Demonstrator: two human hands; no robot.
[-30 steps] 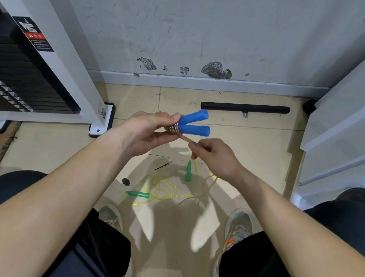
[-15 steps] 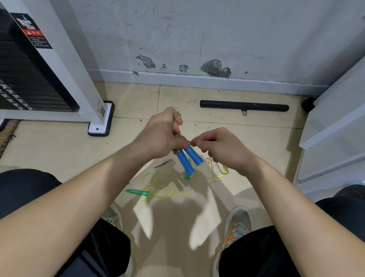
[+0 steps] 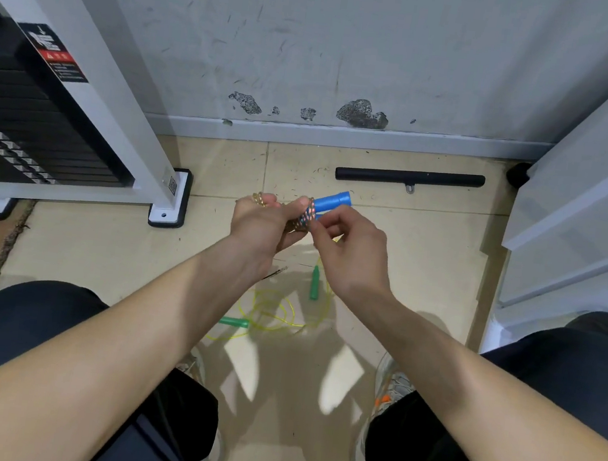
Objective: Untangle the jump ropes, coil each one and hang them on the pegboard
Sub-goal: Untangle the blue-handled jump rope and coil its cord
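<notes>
Braided jump rope point(image 3: 305, 218), multicolour cord, was held in the air above the floor point(image 3: 425, 251), approx. mid-frame, between both hands. Cord was bundled into a tight coil. Several wraps ran round the base of its two blue handles point(image 3: 332, 201), which stuck out side by side toward the wall edge of the floor.

Left hand point(image 3: 259, 225): fingers curled and clamped round the coil, thumb laid over the top. A short loop of cord showed above the knuckles.

Right hand point(image 3: 349, 250): thumb and forefinger together, pinching the cord at the wraps just below the handles. Other fingers loosely curled. Whether the two hands touched at the coil: cannot tell.

Yellow jump rope point(image 3: 274, 312) lay loose on the floor below the hands, ahead of the person's shoes point(image 3: 392, 386), cord in untidy overlapping loops. First green handle point(image 3: 314, 282) lay near the right wrist, pointing toward the wall. Second green handle point(image 3: 233, 322) lay at the lower left of the loops, partly behind the left forearm.

Black bar point(image 3: 409, 176) lay near the wall edge of the floor, parallel to the skirting, well apart from both ropes. Weight-stack machine point(image 3: 22, 130) stood at the left edge of the floor, white frame point(image 3: 584, 186) at the right edge. Small dark item point(image 3: 277, 272) on the floor beside the left wrist: too small to ID.
</notes>
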